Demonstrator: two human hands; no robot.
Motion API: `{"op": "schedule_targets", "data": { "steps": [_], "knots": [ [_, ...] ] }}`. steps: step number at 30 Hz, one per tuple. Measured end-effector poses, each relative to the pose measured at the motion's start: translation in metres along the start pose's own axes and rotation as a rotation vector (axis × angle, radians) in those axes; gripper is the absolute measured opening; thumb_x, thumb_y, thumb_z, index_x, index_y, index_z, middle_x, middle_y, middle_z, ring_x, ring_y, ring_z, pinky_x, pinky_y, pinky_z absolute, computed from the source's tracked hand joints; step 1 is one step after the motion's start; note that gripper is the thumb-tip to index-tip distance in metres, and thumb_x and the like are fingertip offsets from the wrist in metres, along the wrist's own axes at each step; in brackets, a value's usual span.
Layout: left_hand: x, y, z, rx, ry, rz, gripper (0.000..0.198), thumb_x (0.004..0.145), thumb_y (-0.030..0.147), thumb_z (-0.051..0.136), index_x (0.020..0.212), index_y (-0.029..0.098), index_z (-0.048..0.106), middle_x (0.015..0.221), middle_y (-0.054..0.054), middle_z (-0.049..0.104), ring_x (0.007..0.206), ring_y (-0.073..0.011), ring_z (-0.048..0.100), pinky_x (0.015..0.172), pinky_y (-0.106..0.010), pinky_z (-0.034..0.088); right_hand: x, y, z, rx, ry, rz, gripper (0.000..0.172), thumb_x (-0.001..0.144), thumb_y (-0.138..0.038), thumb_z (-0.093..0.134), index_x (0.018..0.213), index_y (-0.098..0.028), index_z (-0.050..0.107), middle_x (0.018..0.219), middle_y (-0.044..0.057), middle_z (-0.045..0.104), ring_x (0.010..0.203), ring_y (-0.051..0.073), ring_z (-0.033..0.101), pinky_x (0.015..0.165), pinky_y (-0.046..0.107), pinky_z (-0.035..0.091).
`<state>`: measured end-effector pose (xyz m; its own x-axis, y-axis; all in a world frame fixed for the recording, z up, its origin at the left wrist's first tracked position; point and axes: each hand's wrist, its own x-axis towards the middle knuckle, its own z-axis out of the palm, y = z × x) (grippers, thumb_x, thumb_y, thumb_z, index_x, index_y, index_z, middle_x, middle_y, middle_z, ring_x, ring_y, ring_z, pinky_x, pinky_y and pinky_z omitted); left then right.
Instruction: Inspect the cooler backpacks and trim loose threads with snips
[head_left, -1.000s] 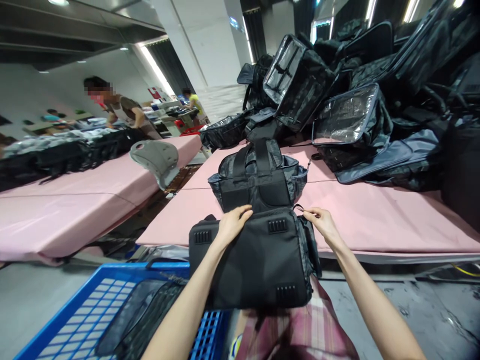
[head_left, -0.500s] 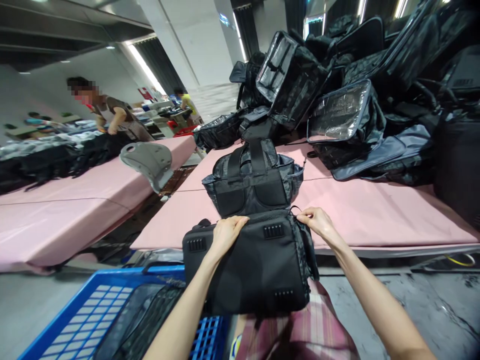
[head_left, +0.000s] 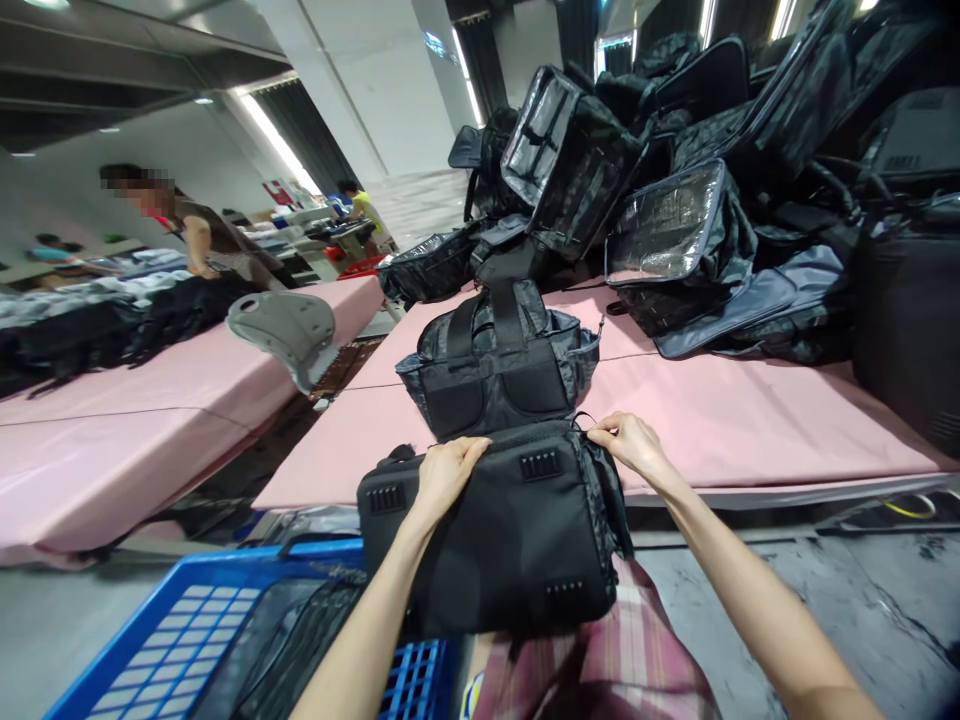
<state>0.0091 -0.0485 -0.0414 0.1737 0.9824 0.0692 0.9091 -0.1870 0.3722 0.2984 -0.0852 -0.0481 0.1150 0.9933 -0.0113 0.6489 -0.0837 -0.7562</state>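
Note:
A black bag (head_left: 495, 540) is tilted against my lap at the table's edge, its flat base with ribbed rubber feet facing me. My left hand (head_left: 450, 478) is closed over the bag's upper edge, thumb lying along it. At the upper right corner, my right hand (head_left: 626, 440) pinches beside a thin black cord loop (head_left: 584, 417); the fingertips hide exactly what is between them. Just beyond, a dark camouflage bag (head_left: 499, 360) with broad black straps stands on the pink table (head_left: 322, 450).
Dark bags with silvery linings (head_left: 664, 225) are heaped at the back right. On my left is a blue plastic basket (head_left: 187, 570) with dark pieces in it. A grey chair back (head_left: 281, 325) stands between the tables. A person (head_left: 199, 235) works at the far left.
The view has shifted slightly, and the person at the left has leaned further over. Both my hands keep their places on the black bag.

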Motion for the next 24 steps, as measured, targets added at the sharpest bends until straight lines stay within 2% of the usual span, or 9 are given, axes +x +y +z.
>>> {"op": "schedule_targets", "data": {
  "steps": [7, 12, 14, 15, 17, 18, 19, 21, 24],
  "knots": [
    [0.001, 0.001, 0.0, -0.008, 0.006, 0.017, 0.04, 0.087, 0.043, 0.036, 0.099, 0.024, 0.069, 0.106, -0.002, 0.068, 0.1, -0.0228, 0.061, 0.083, -0.029, 0.043, 0.0, 0.002, 0.0, 0.003, 0.029, 0.04, 0.022, 0.073, -0.038, 0.055, 0.074, -0.023, 0.071, 0.085, 0.0, 0.07, 0.079, 0.019, 0.062, 0.069, 0.025, 0.041],
    [-0.007, 0.009, 0.005, -0.132, 0.087, 0.048, 0.036, 0.086, 0.04, 0.04, 0.092, 0.022, 0.071, 0.1, -0.004, 0.07, 0.097, -0.0209, 0.062, 0.089, -0.031, 0.041, 0.0, 0.002, -0.001, 0.008, -0.002, -0.03, 0.023, 0.07, -0.04, 0.056, 0.074, -0.022, 0.07, 0.084, 0.004, 0.07, 0.08, 0.022, 0.062, 0.069, 0.028, 0.043],
    [-0.012, -0.008, 0.0, -0.249, 0.186, 0.04, 0.029, 0.084, 0.037, 0.045, 0.092, 0.023, 0.07, 0.102, -0.002, 0.069, 0.105, -0.0195, 0.058, 0.099, -0.032, 0.033, 0.003, 0.015, -0.001, 0.16, -0.028, -0.076, 0.026, 0.066, -0.044, 0.059, 0.069, -0.02, 0.069, 0.078, 0.005, 0.069, 0.075, 0.021, 0.061, 0.067, 0.028, 0.044],
    [-0.016, -0.023, -0.006, -0.323, 0.272, -0.031, 0.028, 0.083, 0.036, 0.047, 0.094, 0.023, 0.069, 0.106, -0.002, 0.068, 0.11, -0.0188, 0.054, 0.103, -0.033, 0.028, 0.005, 0.024, -0.001, 0.262, -0.031, -0.09, 0.029, 0.063, -0.046, 0.061, 0.069, -0.018, 0.068, 0.076, 0.006, 0.069, 0.074, 0.021, 0.061, 0.066, 0.028, 0.045],
    [-0.029, -0.063, -0.022, -0.462, 0.458, -0.262, 0.032, 0.085, 0.037, 0.043, 0.1, 0.022, 0.066, 0.116, -0.003, 0.063, 0.119, -0.0187, 0.047, 0.105, -0.034, 0.025, 0.011, 0.043, -0.001, 0.388, 0.138, -0.002, 0.036, 0.059, -0.05, 0.063, 0.073, -0.017, 0.067, 0.08, 0.007, 0.068, 0.073, 0.021, 0.06, 0.06, 0.027, 0.045],
    [-0.037, -0.084, -0.03, -0.518, 0.518, -0.384, 0.036, 0.086, 0.039, 0.039, 0.102, 0.019, 0.065, 0.117, -0.006, 0.062, 0.119, -0.0199, 0.046, 0.104, -0.035, 0.027, 0.013, 0.05, 0.0, 0.409, 0.205, 0.058, 0.039, 0.056, -0.051, 0.064, 0.075, -0.017, 0.067, 0.081, 0.007, 0.068, 0.071, 0.02, 0.059, 0.056, 0.026, 0.044],
    [-0.045, -0.104, -0.037, -0.56, 0.54, -0.477, 0.041, 0.087, 0.041, 0.036, 0.101, 0.016, 0.065, 0.115, -0.01, 0.063, 0.118, -0.0222, 0.048, 0.101, -0.037, 0.03, 0.014, 0.054, 0.001, 0.402, 0.22, 0.113, 0.043, 0.056, -0.053, 0.065, 0.079, -0.017, 0.068, 0.08, 0.007, 0.067, 0.066, 0.018, 0.057, 0.051, 0.025, 0.042],
    [-0.057, -0.132, -0.041, -0.633, 0.49, -0.568, 0.049, 0.086, 0.048, 0.035, 0.093, 0.011, 0.066, 0.101, -0.015, 0.067, 0.108, -0.0268, 0.055, 0.094, -0.041, 0.038, 0.009, 0.054, 0.007, 0.384, 0.167, 0.203, 0.049, 0.055, -0.055, 0.066, 0.085, -0.016, 0.068, 0.067, 0.004, 0.064, 0.052, 0.014, 0.051, 0.041, 0.023, 0.036],
    [-0.06, -0.139, -0.028, -0.785, 0.352, -0.579, 0.057, 0.082, 0.058, 0.036, 0.088, 0.011, 0.068, 0.087, -0.014, 0.07, 0.09, -0.0246, 0.064, 0.081, -0.037, 0.047, -0.003, 0.034, 0.022, 0.413, 0.006, 0.211, 0.048, 0.054, -0.05, 0.069, 0.089, -0.016, 0.069, 0.055, 0.0, 0.059, 0.045, 0.012, 0.046, 0.037, 0.022, 0.034]
  ]
}}
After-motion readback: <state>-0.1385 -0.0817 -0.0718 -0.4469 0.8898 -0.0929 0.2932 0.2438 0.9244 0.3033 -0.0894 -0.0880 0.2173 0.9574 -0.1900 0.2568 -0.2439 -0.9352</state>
